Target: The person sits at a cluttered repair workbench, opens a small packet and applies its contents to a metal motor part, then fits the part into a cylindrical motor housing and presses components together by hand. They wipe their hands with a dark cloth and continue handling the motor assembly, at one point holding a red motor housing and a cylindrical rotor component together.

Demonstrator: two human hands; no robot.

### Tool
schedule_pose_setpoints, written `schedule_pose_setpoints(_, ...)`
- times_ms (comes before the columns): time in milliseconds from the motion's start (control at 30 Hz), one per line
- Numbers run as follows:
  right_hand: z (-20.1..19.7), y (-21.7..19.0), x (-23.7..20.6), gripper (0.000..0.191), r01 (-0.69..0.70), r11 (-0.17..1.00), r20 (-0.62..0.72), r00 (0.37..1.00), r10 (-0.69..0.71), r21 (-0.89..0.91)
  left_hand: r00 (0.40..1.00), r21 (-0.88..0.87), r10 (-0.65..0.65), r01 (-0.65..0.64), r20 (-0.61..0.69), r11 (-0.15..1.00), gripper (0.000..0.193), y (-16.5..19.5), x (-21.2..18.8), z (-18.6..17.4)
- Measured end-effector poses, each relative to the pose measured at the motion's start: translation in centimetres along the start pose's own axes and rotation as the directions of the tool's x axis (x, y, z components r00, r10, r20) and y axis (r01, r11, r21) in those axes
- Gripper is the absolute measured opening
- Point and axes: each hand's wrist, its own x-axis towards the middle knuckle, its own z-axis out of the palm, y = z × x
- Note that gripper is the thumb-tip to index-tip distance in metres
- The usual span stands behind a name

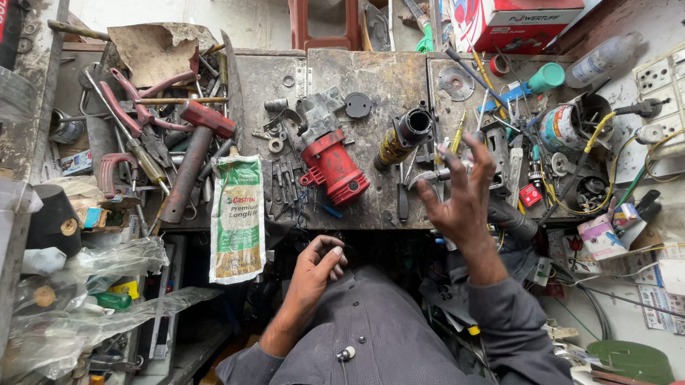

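Note:
My right hand (464, 198) is raised over the front edge of the metal workbench (386, 71), fingers spread upward. A small silvery piece (440, 174) shows between its thumb and forefinger; I cannot tell if it is gripped. A yellow and black power tool body (400, 137) lies just left of that hand, and a red motor housing (334, 169) lies further left. My left hand (318, 267) rests low by my grey shirt below the bench edge, fingers curled in, with nothing visible in it.
Red-handled pliers (142, 99), a red-headed hammer (194, 151) and screwdrivers crowd the bench's left side. A green and white pouch (237, 215) hangs over the front edge. A tin can (565, 127), wires and a socket board (678, 80) fill the right. A red stool (323, 14) stands behind.

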Motion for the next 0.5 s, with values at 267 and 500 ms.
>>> schedule_pose_setpoints(267,-1.1,-1.3,6.2,0.054,0.258,0.821,0.146,0.966,-0.213,-0.509,0.999,-0.011,0.006,-0.007,-0.042,1.0,0.021,0.8,-1.1,-0.2)
schedule_pose_setpoints(500,-1.5,-1.1,7.2,0.034,0.342,0.811,0.171,0.94,-0.296,-0.475,0.998,-0.036,0.031,-0.033,-0.05,0.999,0.02,0.0,-0.9,-1.2)
